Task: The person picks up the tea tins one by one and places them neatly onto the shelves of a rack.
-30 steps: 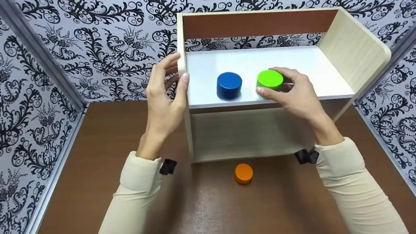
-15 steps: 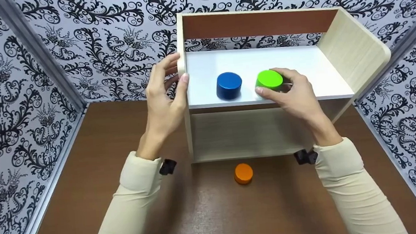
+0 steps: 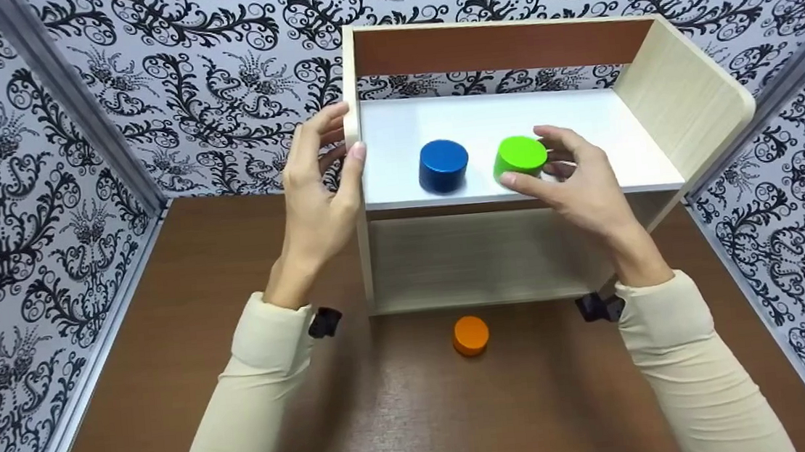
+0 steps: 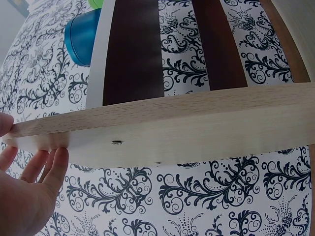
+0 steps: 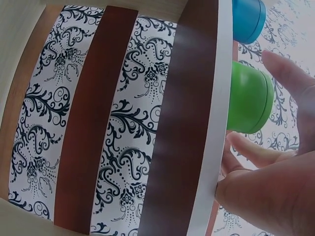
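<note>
My left hand grips the front edge of the wooden shelf unit's left side panel, thumb on one side and fingers on the other. On the white upper shelf stand two upright cylindrical containers. The blue container is nearer the left panel. To its right is the green container, with my right hand spread beside it. In the right wrist view, gaps show between the green container and my thumb and fingers. A shorter-looking orange cylinder sits on the brown surface before the unit.
Below the white shelf is a pale wooden lower shelf. A slanting right side panel and a reddish-brown back board bound the upper shelf. Black-and-white patterned walls stand left, right and behind.
My right hand has loosened from the green container, its fingers spreading and shifting slightly right. The green container stays on the shelf. My left hand has not moved.
</note>
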{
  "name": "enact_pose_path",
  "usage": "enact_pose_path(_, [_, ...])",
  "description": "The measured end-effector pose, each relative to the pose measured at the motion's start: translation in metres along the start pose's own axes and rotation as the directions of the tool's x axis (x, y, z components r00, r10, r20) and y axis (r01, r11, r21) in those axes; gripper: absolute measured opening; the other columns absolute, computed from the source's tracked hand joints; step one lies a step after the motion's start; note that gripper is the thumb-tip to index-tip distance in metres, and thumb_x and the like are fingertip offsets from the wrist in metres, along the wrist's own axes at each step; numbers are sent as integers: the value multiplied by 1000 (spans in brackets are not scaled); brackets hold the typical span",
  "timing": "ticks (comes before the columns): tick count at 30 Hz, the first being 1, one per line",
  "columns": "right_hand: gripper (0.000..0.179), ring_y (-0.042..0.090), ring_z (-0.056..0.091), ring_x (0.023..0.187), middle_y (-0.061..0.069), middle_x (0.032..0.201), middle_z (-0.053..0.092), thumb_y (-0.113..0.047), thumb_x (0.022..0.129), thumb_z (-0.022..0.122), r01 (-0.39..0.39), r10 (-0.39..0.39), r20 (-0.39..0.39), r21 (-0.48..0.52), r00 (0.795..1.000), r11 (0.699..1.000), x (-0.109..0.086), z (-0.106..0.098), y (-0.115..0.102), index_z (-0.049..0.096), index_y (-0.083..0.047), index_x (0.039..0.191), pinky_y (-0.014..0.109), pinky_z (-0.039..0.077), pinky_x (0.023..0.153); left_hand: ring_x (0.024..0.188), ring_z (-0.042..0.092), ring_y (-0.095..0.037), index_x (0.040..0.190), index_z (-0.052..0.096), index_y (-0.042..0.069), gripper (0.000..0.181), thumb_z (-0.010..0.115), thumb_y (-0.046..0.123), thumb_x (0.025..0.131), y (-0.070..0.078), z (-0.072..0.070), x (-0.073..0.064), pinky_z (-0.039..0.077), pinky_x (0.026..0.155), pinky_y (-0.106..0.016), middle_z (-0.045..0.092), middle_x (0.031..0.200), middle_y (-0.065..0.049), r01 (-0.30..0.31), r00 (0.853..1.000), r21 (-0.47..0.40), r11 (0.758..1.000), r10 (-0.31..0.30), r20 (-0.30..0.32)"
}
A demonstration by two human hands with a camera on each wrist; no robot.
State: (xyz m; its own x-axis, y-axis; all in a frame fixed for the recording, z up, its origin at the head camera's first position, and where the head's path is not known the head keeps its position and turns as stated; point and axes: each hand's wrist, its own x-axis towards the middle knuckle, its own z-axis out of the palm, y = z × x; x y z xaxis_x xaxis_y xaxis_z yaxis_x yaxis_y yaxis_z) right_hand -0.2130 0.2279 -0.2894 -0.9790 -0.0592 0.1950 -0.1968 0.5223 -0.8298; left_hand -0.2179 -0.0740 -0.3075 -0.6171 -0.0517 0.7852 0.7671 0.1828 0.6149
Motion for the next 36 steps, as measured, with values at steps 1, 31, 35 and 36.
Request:
enact_pose_path(1, [86,33,52,121,15,142,52,-36,83,84,3,-3,-2,-1,1000,1000,-1,-1,0,43,-4,152,45,43,113,113,61,-25,134,55,-4,37,59,2,98,0,0,0,57,98,-35,58,123,-17,0,1000,1,1000,0,1])
enact_pose_path(31, [72,22,52,120,8,133,57,-19,78,89,186,-199,-198,-83,960,979,-50,-2,9,56,-5,141,27,46,100,111,62,-25,136,53,-4,39,58,0,97,2,0,0,59,96,-34,57,123,-17,-2,1000,3,1000,2,9])
enact_pose_path(35, [71,20,53,120,7,133,58,-18,78,89,188,-201,-197,-83,960,979,-56,-1,13,57,-6,140,26,46,101,110,63,-27,136,53,-4,39,58,0,97,1,0,-1,59,96,-34,57,123,-17,1,1000,4,1000,-1,9])
enact_pose_path(36, [71,20,53,120,7,133,58,-18,78,90,188,-201,-196,-82,960,979,-58,-1,14,57,-6,140,26,46,101,110,63,-27,136,53,-4,39,58,0,97,1,0,-1,59,96,-34,57,123,-17,2,1000,4,1000,-2,9])
